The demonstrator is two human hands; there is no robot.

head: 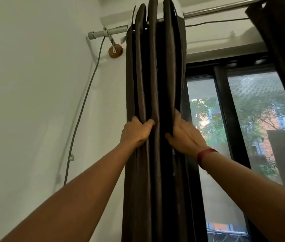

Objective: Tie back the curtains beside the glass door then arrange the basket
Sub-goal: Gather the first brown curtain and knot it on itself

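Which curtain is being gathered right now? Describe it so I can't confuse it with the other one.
Start at the metal curtain rod above the glass door. The gathered curtain hangs near the rod's wall-side end, bunched into tight dark-brown folds. Unlike the other curtain at the upper right, the left hand and right hand grip it.

- Left of the gathered dark curtain (155,84) the white wall (33,84) is bare, crossed only by a grey cable (84,105) hanging from the rod (108,31).
- A round wooden bracket (115,51) juts out just beside the curtain's left edge.
- Right of the curtain, the glass door (239,119) blocks passage; a second curtain (284,41) hangs at far right.
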